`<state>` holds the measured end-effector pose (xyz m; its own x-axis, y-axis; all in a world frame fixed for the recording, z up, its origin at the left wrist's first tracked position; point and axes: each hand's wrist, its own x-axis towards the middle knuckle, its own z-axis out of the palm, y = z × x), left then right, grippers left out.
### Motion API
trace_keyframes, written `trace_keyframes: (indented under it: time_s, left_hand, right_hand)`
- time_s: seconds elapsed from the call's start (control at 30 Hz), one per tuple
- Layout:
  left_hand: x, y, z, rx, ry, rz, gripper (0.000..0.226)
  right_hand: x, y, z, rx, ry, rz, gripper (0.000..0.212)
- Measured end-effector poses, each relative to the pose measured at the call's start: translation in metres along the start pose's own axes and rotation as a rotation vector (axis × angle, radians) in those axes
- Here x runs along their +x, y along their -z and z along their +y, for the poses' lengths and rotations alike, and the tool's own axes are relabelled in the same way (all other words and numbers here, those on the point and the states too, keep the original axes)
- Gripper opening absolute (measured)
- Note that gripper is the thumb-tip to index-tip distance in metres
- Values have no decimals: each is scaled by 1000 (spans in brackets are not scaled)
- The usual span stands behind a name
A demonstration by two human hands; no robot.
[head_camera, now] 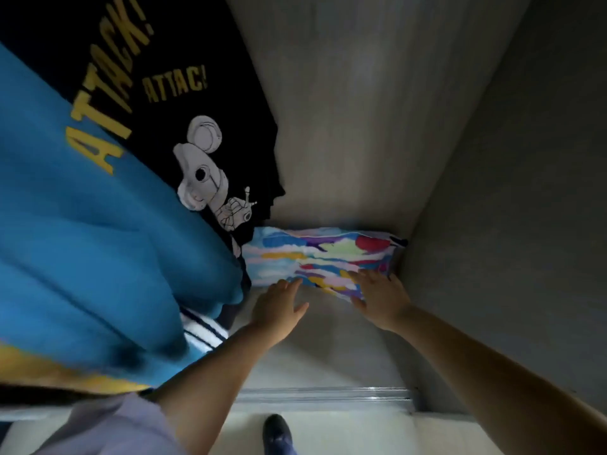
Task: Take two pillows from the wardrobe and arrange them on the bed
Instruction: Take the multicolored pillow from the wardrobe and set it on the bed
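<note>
One multicoloured pillow [323,257] lies on the wardrobe floor [328,339] against the back wall. Both hands reach its near edge: left hand [279,310] open, fingertips touching; right hand [381,298] open, flat on the right end. Pillow's left end hidden behind black printed shirt [184,103] and blue garment [98,251]. Image blurred; second pillow not discernible

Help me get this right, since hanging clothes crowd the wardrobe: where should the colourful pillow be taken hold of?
Probably by its near long edge, coming straight in from the front. The colourful pillow lies flat against the back corner, so only that edge is free. The left hand and right hand already reach it, open, clear of the blue garment.
</note>
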<state>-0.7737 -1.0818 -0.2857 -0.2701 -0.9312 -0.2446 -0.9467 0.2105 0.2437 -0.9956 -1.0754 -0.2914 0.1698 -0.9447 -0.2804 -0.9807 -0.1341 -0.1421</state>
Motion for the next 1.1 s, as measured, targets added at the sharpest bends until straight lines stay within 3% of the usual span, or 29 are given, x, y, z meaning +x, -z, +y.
trace_keyframes:
  time_s: [0.2,0.33,0.67,0.8,0.93,1.1]
  left_hand:
    - [81,-46,-41,4,-51,-100,63]
    - [128,-78,-72,16,-17,-49,66]
    - [300,-153,-162,298,31,114,93]
    - [339,-171,-185,412,49,64,102]
    - [366,-183,-198,399,72,49,92]
    - [379,-197,-202,419,59,67,73]
  right_hand:
    - [72,-51,-6,62,-155,-104,63]
    - [129,-88,4,69,-158,-145,66]
    - [326,-154,57,-66,-43,12,84]
    - [361,-177,71,-96,-21,-15,93]
    - [381,-201,84,-87,7,93,90]
    - [396,-218,82,-69,18,182,71]
